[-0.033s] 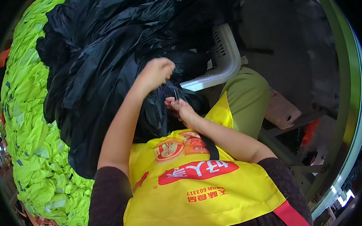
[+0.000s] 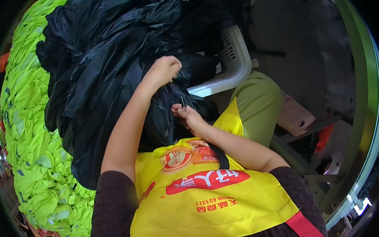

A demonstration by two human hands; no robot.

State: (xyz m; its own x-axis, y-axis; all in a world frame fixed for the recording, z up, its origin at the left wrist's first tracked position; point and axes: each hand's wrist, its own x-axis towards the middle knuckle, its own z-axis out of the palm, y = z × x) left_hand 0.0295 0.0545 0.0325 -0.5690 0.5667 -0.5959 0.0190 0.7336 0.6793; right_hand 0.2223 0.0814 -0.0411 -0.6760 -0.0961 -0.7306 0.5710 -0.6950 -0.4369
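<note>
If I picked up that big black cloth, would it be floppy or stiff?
Probably floppy: the black cloth lies in loose folds and creases. It may be slippery too, since its surface has a slight sheen. So much is heaped up that lifting it all could feel heavy.

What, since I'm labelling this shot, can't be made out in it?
All in the head view:
Whatever the left hand may pinch: the curled hand itself hides it.
The exact kind of slim tool in the right hand: too small, its lower end hidden in the grip.
The basket's left part: covered by black cloth.
The green pile's far end: cut off by the upper edge.
</note>
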